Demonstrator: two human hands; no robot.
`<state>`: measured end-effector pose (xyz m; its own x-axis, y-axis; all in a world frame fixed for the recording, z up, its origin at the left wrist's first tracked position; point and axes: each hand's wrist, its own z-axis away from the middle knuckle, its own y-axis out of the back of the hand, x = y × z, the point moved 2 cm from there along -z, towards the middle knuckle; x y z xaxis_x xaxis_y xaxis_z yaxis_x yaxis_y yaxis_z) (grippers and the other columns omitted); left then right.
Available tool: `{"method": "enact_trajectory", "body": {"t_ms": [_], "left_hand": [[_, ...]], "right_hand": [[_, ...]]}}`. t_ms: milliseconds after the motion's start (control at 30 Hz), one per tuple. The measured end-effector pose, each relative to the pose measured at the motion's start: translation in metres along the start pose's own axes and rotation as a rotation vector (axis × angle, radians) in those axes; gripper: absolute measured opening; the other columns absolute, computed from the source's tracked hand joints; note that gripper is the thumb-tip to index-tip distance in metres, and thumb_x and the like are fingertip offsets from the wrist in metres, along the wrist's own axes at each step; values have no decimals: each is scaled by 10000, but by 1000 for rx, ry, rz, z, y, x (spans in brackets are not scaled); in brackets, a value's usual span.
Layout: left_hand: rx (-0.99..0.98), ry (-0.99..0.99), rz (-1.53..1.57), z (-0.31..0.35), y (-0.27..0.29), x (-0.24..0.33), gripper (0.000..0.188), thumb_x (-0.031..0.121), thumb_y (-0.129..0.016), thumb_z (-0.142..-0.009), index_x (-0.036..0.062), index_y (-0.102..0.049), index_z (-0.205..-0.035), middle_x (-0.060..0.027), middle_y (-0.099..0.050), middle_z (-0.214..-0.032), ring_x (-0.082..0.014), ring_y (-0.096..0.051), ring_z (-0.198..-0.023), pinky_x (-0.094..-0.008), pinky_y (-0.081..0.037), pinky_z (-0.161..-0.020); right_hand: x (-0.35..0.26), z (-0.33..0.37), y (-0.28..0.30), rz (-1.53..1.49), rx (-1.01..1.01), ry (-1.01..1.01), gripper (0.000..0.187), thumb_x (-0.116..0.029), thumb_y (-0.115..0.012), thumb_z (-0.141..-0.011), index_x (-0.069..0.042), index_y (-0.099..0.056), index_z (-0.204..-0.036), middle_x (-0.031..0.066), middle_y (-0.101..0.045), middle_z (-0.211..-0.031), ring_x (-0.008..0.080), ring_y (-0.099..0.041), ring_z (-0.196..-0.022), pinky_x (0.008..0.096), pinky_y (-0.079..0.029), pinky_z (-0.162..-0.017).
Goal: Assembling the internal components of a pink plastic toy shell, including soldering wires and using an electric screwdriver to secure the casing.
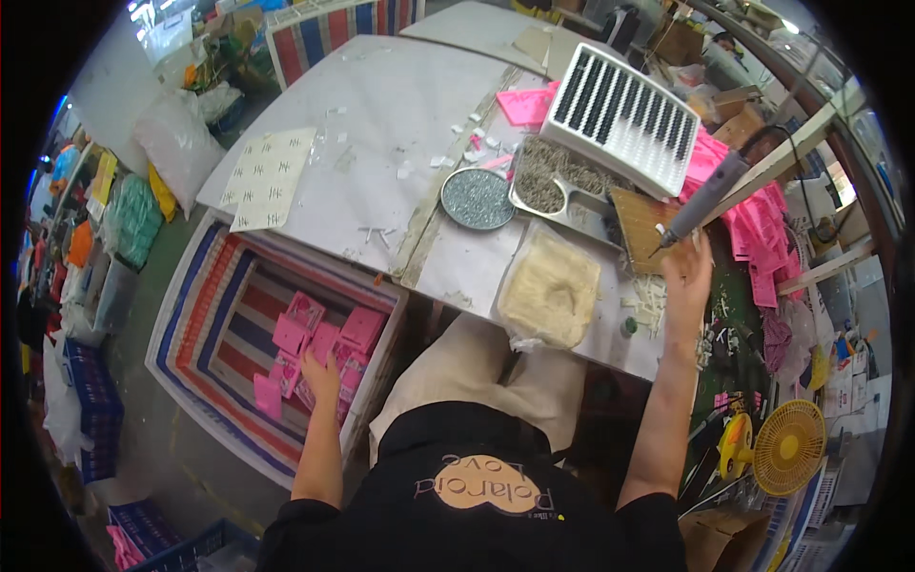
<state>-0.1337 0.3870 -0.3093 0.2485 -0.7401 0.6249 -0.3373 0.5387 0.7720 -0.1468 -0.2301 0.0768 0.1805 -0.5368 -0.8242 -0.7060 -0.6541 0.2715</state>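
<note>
Low on the left, my left hand reaches into a striped bin. Its fingers look spread and lie against pink plastic pieces, with the fingertips partly lost among them. On the other side, my right hand is raised over the table's right edge, beside the lower end of a grey electric screwdriver. The tool points down and toward me at a slant. Whether my right fingers grip it or only touch it, I cannot tell.
On the white table are a round dish of small metal parts, a steel tray of screws, a white rack with black rows and a dented cream block. A yellow fan stands at right.
</note>
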Motion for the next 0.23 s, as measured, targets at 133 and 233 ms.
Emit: {"method": "enact_trajectory", "body": {"t_ms": [133, 233], "left_hand": [[150, -507, 276, -47, 86, 201, 482, 157, -691, -918, -28, -549, -1340, -272, -500, -1418, -453, -457, -1331, -509, -359, -1136], [158, -765, 209, -78, 93, 278, 521, 192, -729, -891, 0, -554, -1342, -240, -498, -1448, -442, -431, -1372, -531, -325, -1161]], "right_hand": [[11, 55, -21, -4, -162, -113, 649, -5, -700, -881, -23, -483, -1492, 128, -614, -1356, 208, -594, -1221, 320, -526, -931], [29, 65, -38, -12, -416, -191, 663, -107, -771, -871, -71, -517, -1482, 137, -622, -1353, 208, -600, -1231, 364, -534, -956]]}}
